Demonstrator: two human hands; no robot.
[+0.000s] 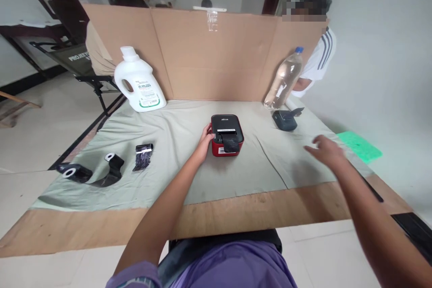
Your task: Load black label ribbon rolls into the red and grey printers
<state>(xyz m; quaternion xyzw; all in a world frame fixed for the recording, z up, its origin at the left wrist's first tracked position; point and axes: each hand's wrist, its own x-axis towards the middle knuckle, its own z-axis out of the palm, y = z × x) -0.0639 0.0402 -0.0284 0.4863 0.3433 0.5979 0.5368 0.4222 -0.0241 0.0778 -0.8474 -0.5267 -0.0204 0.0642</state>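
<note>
A small red and black label printer (228, 136) rests on the cloth in the middle of the table, with a black strip hanging from its front slot. My left hand (204, 141) grips its left side, the thumb near the front corner. Off to the right, my right hand (326, 149) hovers above the cloth, slightly blurred, its fingers apart and holding nothing. Beyond that hand sits a small black device (285, 120) with a dark flap or strip sticking out.
Black film rolls lie at left: one roll (78, 173), another partly unrolled (114, 166), and a short one (143, 156). A white detergent jug (140, 82) and a clear bottle (284, 78) stand before a cardboard screen (212, 58). A green sheet (360, 146) lies right; a person stands behind.
</note>
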